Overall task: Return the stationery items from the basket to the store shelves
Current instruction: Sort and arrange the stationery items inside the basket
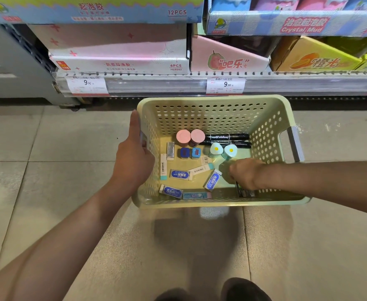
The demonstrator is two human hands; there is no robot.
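Observation:
A pale green perforated basket (210, 100) hangs just above the floor in front of the shelves. My left hand (134, 157) grips its left rim. My right hand (246, 173) reaches into the basket's right front corner, fingers curled over a dark marker-like item (244, 192) that sticks out below the hand. On the basket bottom lie two pink-lidded jars (183, 136), two black markers (228, 137), two egg-patterned items (216, 148), two small blue cases (184, 153) and several blue-and-white erasers (179, 174).
The shelf edge with price tags (225, 84) runs just behind the basket. Display boxes stand above it: a white 6PCS box (121, 65), a pink box (228, 61), an orange box (315, 59). The floor is grey tile (48, 135); my shoes (243, 290) show at the bottom.

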